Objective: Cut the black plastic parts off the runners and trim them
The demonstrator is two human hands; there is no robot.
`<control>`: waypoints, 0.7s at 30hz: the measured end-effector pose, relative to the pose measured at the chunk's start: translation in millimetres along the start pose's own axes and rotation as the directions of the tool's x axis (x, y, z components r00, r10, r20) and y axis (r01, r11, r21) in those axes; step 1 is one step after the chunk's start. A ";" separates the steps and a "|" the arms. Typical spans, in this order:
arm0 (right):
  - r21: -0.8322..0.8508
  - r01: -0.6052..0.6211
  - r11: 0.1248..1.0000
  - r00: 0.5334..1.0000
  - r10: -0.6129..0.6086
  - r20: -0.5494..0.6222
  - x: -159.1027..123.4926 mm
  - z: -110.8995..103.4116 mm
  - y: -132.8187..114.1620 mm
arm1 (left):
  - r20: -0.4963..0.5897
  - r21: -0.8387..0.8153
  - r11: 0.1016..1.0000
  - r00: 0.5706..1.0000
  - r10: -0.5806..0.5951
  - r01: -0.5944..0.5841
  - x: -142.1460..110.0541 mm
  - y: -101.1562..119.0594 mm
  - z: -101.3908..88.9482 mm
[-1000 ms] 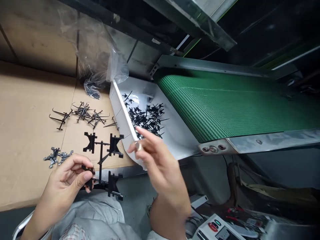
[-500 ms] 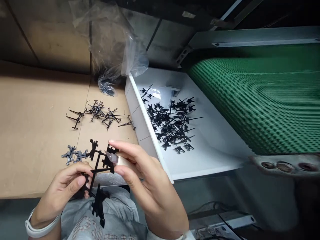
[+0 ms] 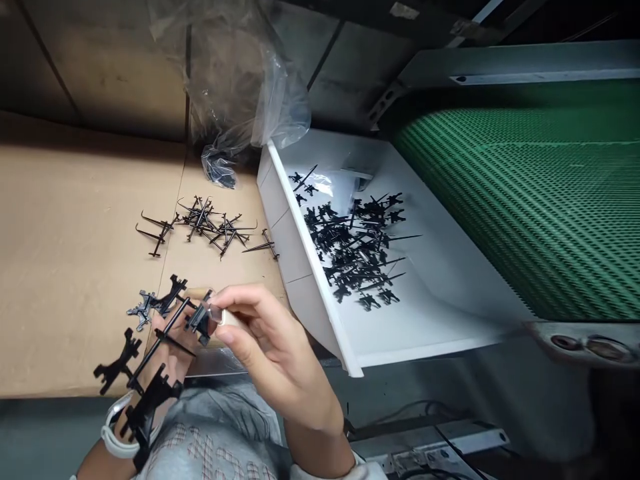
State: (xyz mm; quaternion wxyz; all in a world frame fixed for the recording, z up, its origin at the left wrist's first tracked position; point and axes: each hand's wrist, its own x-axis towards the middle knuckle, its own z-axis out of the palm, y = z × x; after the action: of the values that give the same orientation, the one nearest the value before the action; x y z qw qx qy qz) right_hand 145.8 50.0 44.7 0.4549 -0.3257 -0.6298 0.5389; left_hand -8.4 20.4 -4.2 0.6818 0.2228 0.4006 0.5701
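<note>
Black moulded frame (image 3: 163, 337): made of dark plastic, with a slim central stem (image 3: 159, 345) and notched end pieces branching off it; held raised in the lower left of the frame, with the stem slanted from lower left to upper right.
End pieces: four are seen, all still attached or too close to the stem to tell; two are placed toward its upper end, two toward its lower end, the largest-looking one (image 3: 153, 407) lowest.
Spike (image 3: 177, 343): thin and tapered, pointed toward the lower right from mid-stem.
Small blade tool (image 3: 227, 319): pale-handled, with a short translucent-looking tip set against or just beside the upper right end piece (image 3: 200, 321).
</note>
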 end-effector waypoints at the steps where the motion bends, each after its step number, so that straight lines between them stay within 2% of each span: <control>1: -0.028 0.007 1.000 1.000 -0.007 0.007 -0.2 0.2 -0.3 | -0.007 -0.002 1.000 1.000 0.006 -0.006 -1.4 0.5 0.2; 4: -0.101 0.054 0.993 0.999 -0.053 0.012 -2.2 0.5 -2.6 | -0.032 -0.007 0.999 0.999 0.034 -0.034 -3.8 1.3 1.2; 8: -0.141 0.055 0.988 0.998 -0.056 -0.003 -6.8 -1.0 -3.7 | -0.075 -0.018 0.990 0.988 0.137 -0.139 0.3 -1.1 0.6; 14: -0.025 0.044 0.999 0.999 -0.045 -0.026 -11.4 -7.4 6.7 | -0.099 -0.005 0.955 0.951 0.294 -0.296 -1.5 2.4 -2.0; 21: 0.010 0.047 0.999 0.999 -0.047 -0.010 -11.7 -11.1 11.4 | -0.095 0.047 0.915 0.911 0.402 -0.400 -8.9 10.7 12.2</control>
State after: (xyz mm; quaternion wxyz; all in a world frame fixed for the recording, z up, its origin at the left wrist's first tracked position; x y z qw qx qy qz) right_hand 159.5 46.1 31.1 0.4722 -0.3107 -0.6323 0.5298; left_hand -5.3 16.5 13.7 0.5258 0.2797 0.3884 0.7031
